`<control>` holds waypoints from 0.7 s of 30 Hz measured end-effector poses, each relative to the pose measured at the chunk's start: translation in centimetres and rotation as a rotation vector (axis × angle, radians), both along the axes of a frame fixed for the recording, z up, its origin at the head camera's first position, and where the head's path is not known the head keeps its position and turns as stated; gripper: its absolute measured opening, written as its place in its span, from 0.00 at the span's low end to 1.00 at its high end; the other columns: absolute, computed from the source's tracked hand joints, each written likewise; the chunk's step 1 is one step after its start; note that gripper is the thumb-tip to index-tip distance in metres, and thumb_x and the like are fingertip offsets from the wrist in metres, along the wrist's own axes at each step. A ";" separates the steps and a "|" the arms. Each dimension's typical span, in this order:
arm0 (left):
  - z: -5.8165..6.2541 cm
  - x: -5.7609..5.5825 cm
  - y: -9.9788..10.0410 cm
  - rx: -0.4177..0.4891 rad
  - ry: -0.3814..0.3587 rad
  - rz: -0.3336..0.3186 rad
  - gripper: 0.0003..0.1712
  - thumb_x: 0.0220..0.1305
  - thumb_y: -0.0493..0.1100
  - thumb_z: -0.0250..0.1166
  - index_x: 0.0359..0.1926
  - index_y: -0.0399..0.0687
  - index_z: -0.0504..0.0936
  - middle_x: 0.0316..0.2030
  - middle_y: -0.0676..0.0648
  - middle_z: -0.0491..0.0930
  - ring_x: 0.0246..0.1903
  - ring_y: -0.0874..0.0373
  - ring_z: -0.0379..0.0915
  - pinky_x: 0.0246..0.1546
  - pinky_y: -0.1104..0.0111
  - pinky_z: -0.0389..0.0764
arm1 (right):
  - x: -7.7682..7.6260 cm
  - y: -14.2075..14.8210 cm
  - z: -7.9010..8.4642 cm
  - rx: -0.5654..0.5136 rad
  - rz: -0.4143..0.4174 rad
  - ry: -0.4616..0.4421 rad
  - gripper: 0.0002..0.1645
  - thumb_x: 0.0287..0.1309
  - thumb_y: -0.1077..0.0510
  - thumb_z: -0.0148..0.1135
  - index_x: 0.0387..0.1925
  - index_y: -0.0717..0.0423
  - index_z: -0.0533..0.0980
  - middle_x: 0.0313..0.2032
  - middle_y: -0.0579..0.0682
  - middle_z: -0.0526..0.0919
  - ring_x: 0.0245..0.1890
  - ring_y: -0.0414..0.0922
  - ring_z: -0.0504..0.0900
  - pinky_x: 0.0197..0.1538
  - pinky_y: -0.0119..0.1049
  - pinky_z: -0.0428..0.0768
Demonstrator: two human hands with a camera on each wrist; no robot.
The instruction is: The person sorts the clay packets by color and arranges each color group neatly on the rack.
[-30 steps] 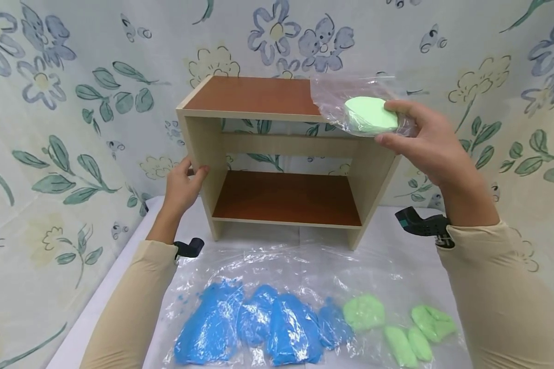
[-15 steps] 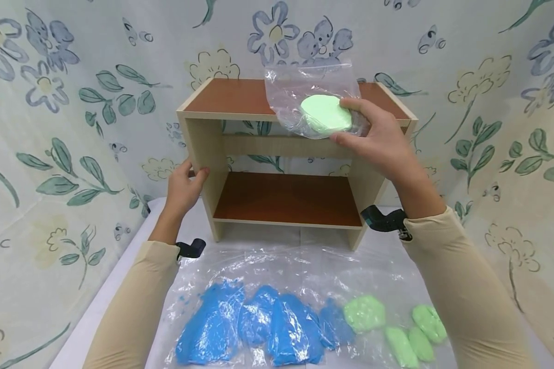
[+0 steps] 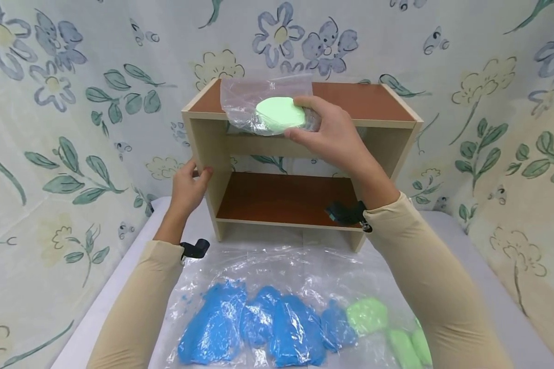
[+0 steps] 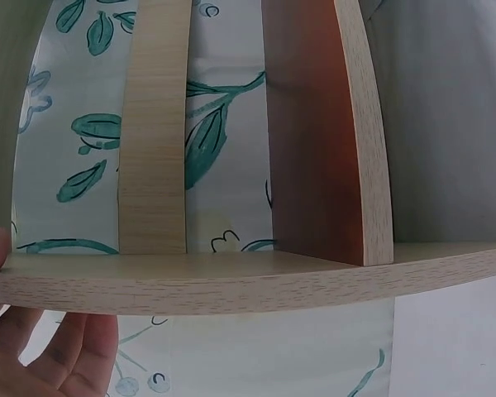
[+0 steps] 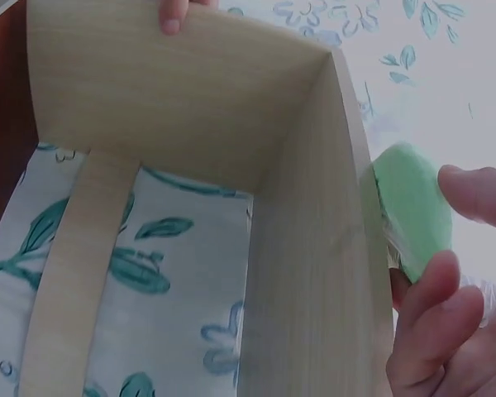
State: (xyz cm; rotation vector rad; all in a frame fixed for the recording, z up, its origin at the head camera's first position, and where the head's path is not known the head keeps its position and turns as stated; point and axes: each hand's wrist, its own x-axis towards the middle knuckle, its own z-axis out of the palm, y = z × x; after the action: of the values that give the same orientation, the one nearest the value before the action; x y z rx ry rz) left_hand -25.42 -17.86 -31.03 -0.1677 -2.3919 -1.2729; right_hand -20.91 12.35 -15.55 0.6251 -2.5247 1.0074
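Observation:
A small two-tier wooden shelf (image 3: 286, 197) with reddish-brown boards and pale edges stands upright on the white surface. My left hand (image 3: 188, 187) grips its left side panel (image 3: 212, 148), thumb on the inner face and fingers outside; the left wrist view shows the panel (image 4: 207, 285) between them. In my right hand (image 3: 334, 130) is a clear zip bag (image 3: 237, 100) with a light green clay-like lump (image 3: 280, 114). Thumb and fingers pinch its right end, in front of the top board's left half. The right wrist view shows the lump (image 5: 413, 207) beside the shelf's top panel (image 5: 314, 240).
Below the shelf lie clear plastic bags with blue clay-like lumps (image 3: 212, 323) and green lumps (image 3: 367, 315). The right sleeve (image 3: 424, 277) hides part of the green ones. Floral cloth (image 3: 97, 148) hangs behind and at both sides.
My right hand has carried the bagged green lump leftward along the shelf's top, from its right end to the left half. The left hand keeps its grip on the side panel.

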 end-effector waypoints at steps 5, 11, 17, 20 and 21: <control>-0.1 -0.1 0.0 0.005 -0.013 0.001 0.28 0.74 0.51 0.54 0.72 0.57 0.66 0.69 0.43 0.71 0.63 0.40 0.73 0.56 0.46 0.82 | -0.3 -2.1 0.6 0.008 -0.004 0.021 0.36 0.59 0.49 0.68 0.67 0.52 0.70 0.65 0.50 0.76 0.58 0.46 0.75 0.59 0.42 0.77; 0.0 -0.1 0.0 0.015 0.014 0.000 0.27 0.74 0.50 0.54 0.71 0.56 0.67 0.68 0.43 0.72 0.63 0.40 0.74 0.56 0.47 0.82 | -1.1 -4.5 1.2 0.064 -0.093 0.090 0.34 0.59 0.47 0.66 0.66 0.52 0.72 0.63 0.49 0.79 0.56 0.48 0.72 0.56 0.39 0.76; -0.1 -0.1 0.2 0.014 0.040 0.001 0.26 0.74 0.48 0.54 0.70 0.55 0.69 0.67 0.43 0.73 0.61 0.41 0.75 0.54 0.47 0.84 | -2.3 -6.9 1.6 0.086 -0.099 0.094 0.33 0.58 0.45 0.66 0.64 0.50 0.74 0.62 0.46 0.79 0.58 0.48 0.66 0.53 0.37 0.73; -0.1 -0.1 0.2 0.013 0.042 0.001 0.26 0.74 0.48 0.54 0.70 0.55 0.69 0.67 0.43 0.73 0.61 0.41 0.75 0.53 0.48 0.84 | -2.8 -8.0 1.8 0.115 -0.079 0.039 0.34 0.60 0.42 0.64 0.66 0.46 0.72 0.63 0.44 0.77 0.62 0.47 0.65 0.57 0.37 0.74; 0.0 -0.1 0.2 0.012 0.043 0.001 0.26 0.74 0.48 0.54 0.70 0.55 0.68 0.67 0.43 0.73 0.61 0.41 0.75 0.54 0.47 0.84 | -2.9 -8.4 1.9 0.134 -0.080 0.023 0.34 0.61 0.41 0.63 0.67 0.45 0.71 0.64 0.44 0.77 0.63 0.46 0.64 0.60 0.38 0.73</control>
State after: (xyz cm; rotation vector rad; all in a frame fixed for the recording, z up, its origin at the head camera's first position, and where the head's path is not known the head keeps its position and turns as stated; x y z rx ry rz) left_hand -25.56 -17.71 -31.07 -0.1881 -2.3472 -1.2697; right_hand -23.78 3.98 -13.64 0.5640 -2.5903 0.8040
